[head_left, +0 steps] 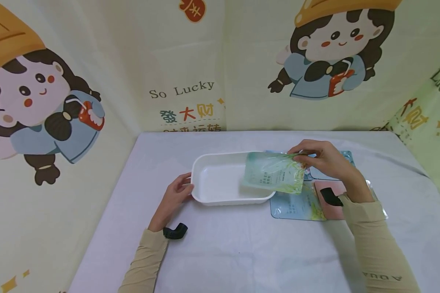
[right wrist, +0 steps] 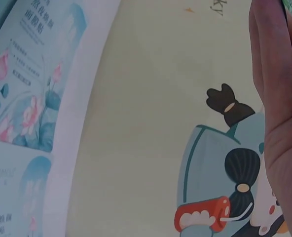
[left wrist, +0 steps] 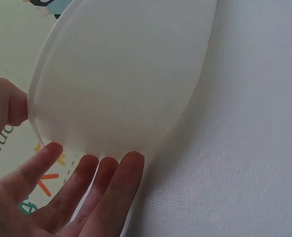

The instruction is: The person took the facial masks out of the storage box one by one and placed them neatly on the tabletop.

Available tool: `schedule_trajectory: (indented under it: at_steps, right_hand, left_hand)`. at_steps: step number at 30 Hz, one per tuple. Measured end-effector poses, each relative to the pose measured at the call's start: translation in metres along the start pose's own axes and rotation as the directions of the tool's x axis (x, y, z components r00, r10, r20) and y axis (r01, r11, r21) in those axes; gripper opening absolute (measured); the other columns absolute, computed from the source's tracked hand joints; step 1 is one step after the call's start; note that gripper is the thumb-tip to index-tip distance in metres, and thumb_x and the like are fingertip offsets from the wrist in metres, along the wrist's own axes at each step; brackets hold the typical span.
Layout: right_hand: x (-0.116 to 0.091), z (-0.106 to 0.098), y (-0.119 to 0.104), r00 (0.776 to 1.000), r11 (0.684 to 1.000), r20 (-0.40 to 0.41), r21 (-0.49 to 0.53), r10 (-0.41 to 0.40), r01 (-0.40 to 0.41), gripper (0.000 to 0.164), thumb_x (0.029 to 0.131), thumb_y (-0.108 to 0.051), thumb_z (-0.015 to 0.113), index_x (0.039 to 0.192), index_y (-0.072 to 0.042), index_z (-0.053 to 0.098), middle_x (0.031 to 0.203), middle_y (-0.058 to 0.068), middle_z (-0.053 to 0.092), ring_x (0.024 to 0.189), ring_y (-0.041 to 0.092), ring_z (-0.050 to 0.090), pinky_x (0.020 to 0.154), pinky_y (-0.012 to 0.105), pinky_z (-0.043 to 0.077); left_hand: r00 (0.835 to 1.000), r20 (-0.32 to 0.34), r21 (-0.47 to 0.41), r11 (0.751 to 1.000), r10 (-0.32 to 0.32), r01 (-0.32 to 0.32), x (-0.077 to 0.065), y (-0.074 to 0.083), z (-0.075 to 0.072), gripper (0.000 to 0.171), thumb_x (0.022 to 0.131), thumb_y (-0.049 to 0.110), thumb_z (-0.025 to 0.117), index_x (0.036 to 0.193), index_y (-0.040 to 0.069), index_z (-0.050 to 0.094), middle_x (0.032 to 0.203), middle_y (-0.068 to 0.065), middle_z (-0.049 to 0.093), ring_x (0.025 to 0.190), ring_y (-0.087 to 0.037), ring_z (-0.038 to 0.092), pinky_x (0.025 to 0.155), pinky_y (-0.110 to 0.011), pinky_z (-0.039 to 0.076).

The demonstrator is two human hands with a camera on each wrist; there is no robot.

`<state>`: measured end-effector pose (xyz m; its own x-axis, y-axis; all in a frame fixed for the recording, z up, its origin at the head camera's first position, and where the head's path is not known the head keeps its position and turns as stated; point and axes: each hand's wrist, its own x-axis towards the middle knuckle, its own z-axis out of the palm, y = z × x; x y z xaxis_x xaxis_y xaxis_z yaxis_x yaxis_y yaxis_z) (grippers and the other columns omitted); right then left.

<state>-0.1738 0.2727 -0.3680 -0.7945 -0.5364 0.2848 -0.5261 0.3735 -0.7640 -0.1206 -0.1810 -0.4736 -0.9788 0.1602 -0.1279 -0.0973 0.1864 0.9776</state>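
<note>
A white plastic tray (head_left: 216, 178) lies on the table. At its left end my left hand (head_left: 174, 198) holds it, with the thumb at the rim and the fingertips against the outer wall, as the left wrist view shows. My right hand (head_left: 322, 160) pinches a green face mask packet (head_left: 271, 171) by its right upper edge. That packet hangs tilted over the tray's right part and hides some of it. In the right wrist view only the side of the right hand (right wrist: 279, 89) and a sliver of the packet show.
Right of the tray lie several more face mask packets: a light blue one (head_left: 291, 207), a pink one (head_left: 331, 199) and blue lotus-printed ones (right wrist: 27, 89). A white cloth (head_left: 220, 248) covers the table. Behind it hangs a printed curtain (head_left: 249, 110).
</note>
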Motion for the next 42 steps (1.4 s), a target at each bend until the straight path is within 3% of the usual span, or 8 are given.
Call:
schedule_trajectory:
  at_steps: [7,27,35,42]
  right_hand:
    - [-0.009,-0.008,0.004,1.000,1.000,-0.006,-0.016,0.011,-0.011,0.025,0.088,0.009,0.067,0.111,-0.001,0.071,0.102,0.001,0.069,0.078,0.010,0.065,0.061,0.023,0.059]
    - [-0.030,-0.017,0.015,0.998,0.998,0.034,-0.028,0.053,-0.053,0.023,0.090,0.006,0.067,0.109,-0.007,0.072,0.100,0.001,0.069,0.074,0.011,0.066,0.060,0.026,0.059]
    - [-0.041,-0.019,0.018,0.990,0.998,0.125,-0.018,0.060,-0.058,0.023,0.091,0.005,0.066,0.109,-0.007,0.072,0.098,0.001,0.068,0.069,0.013,0.064,0.057,0.029,0.058]
    - [-0.049,-0.019,0.023,0.975,0.993,0.190,-0.002,0.119,-0.121,0.021,0.091,0.002,0.067,0.109,-0.009,0.072,0.097,0.001,0.068,0.072,0.014,0.063,0.058,0.029,0.059]
  left_hand:
    - [1.000,-0.010,0.008,1.000,-0.018,0.018,0.001,0.001,0.000,0.052,0.097,0.033,0.065,0.144,0.018,0.048,0.138,-0.012,0.054,0.122,-0.027,0.058,0.092,-0.037,0.057]
    - [1.000,0.000,0.026,1.000,-0.016,0.016,0.005,0.001,-0.003,0.054,0.096,0.038,0.066,0.144,0.021,0.048,0.138,-0.011,0.053,0.122,-0.028,0.057,0.095,-0.040,0.056]
    - [1.000,0.002,0.023,1.000,-0.020,0.020,0.004,0.001,-0.004,0.054,0.096,0.037,0.065,0.144,0.019,0.047,0.137,-0.011,0.053,0.122,-0.028,0.057,0.095,-0.039,0.056]
    - [1.000,0.007,0.011,1.000,-0.013,0.013,0.005,0.001,-0.004,0.051,0.097,0.033,0.064,0.144,0.018,0.048,0.136,-0.012,0.053,0.121,-0.029,0.057,0.095,-0.039,0.056]
